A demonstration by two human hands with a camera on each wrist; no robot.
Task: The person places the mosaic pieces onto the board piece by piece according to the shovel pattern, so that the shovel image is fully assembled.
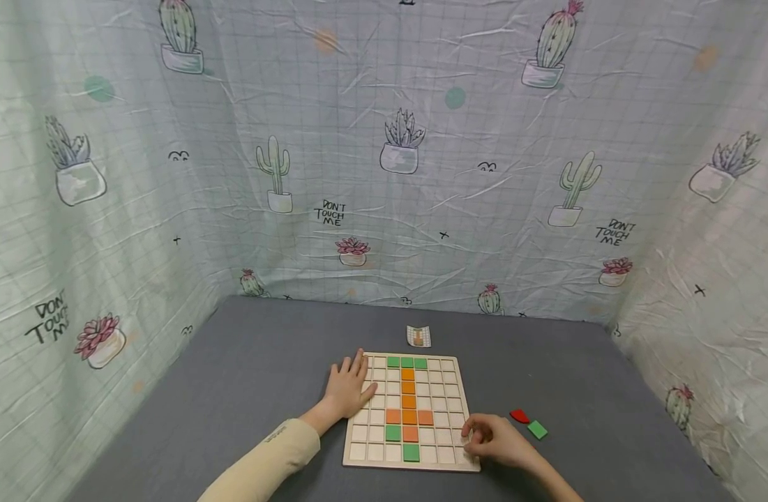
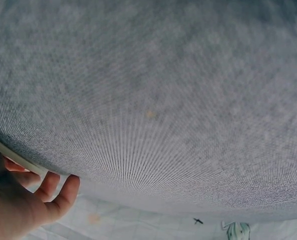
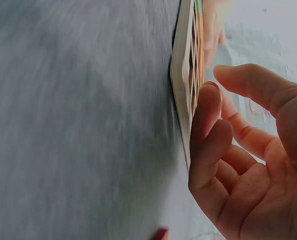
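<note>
A square wooden grid board (image 1: 444,454) lies on the grey table, bearing green tiles (image 1: 407,362), orange tiles (image 1: 408,387) and coral tiles (image 1: 425,417) in some cells. My left hand (image 1: 348,389) rests on the board's left edge, thumb over the cells. In the left wrist view its fingertips (image 2: 69,189) lie at the board's rim. Over the board's right edge is my right hand (image 1: 489,439), fingers bent and thumb apart from the index finger. Nothing shows between them in the right wrist view. Beside this hand lie a loose green tile (image 1: 537,429) and a red piece (image 1: 519,416).
Behind the board a small card with a printed grid pattern (image 1: 418,337) lies on the grey table (image 1: 264,362). A cactus-print curtain (image 1: 371,279) hangs around the back and sides of the table.
</note>
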